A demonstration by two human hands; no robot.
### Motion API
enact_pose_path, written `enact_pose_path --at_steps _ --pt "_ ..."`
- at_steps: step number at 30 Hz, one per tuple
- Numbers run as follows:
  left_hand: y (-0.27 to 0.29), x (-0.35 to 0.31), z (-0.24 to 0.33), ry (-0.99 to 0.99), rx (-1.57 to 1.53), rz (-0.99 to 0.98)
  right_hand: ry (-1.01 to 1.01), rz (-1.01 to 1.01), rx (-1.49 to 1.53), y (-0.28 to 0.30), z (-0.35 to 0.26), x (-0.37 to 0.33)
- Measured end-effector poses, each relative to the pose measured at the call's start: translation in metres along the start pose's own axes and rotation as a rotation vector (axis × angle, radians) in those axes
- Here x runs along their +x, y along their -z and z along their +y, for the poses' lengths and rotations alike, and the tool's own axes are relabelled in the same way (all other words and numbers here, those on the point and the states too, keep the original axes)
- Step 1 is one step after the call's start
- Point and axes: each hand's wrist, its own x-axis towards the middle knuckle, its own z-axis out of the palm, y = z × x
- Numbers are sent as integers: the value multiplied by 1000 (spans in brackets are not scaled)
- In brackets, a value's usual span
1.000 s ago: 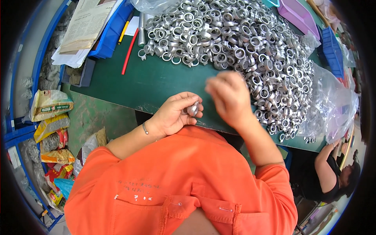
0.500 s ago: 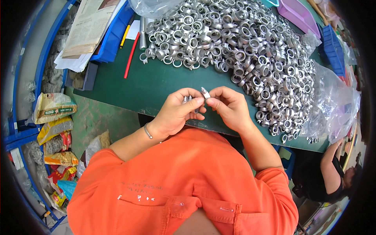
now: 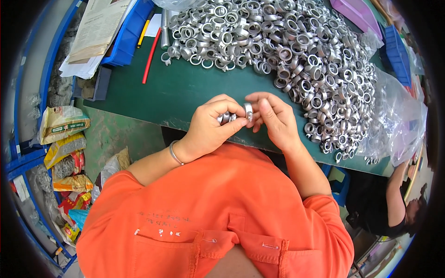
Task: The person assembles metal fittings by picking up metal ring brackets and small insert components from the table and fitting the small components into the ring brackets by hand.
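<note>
The left hand (image 3: pixel 207 121) pinches a shiny silver metal ring (image 3: pixel 248 110) between thumb and forefinger, above the near table edge; its curled fingers hold some more small grey metal rings (image 3: pixel 225 118); the right hand (image 3: pixel 280 121) is loosely spread beside the pinched ring, and I cannot tell if it touches; farther on the dark green table (image 3: pixel 181 95) lies a large heap of silver metal rings (image 3: pixel 320 69).
</note>
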Motion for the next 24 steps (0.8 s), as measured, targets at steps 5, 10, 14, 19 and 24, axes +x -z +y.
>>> enact_pose_path --at_steps 5,10,14,19,24 --pt "2 1 2 579 -719 9 737 6 -648 -2 0 2" --pt "8 -6 -22 723 -1348 -119 771 -119 -722 -6 -11 6" --pt "8 -7 -17 786 -1165 -90 537 355 -1241 7 -6 31" --pt "18 -14 -9 839 -1066 -42 420 384 -1438 14 5 43" --pt "59 -58 -36 811 -1033 -299 214 91 -612 22 2 17"
